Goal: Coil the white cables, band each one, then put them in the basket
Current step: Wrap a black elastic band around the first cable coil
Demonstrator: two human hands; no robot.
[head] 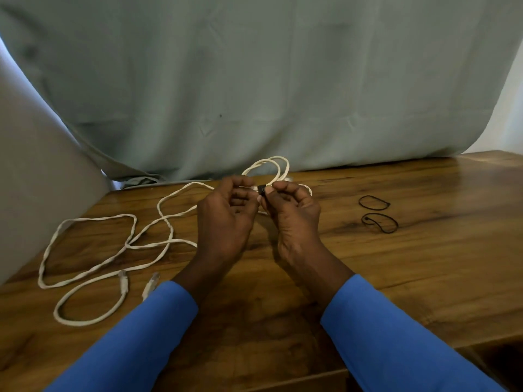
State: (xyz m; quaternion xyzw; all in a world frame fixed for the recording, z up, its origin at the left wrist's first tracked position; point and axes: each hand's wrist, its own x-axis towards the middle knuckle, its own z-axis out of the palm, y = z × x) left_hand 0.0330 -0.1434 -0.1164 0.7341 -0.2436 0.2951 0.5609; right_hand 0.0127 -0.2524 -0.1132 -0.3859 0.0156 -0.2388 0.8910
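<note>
left hand (226, 219) grips coiled white cable (268, 165), right hand (294, 219) pinches black band (261, 190) on it; spare bands (367, 219) right of right hand

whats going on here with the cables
A person is banding a cable. The left hand grips a small coil of white cable above the table, while the right hand pinches a black band at the coil. On the left lies loose white cable, on the right two spare bands. No basket is in view.
</note>
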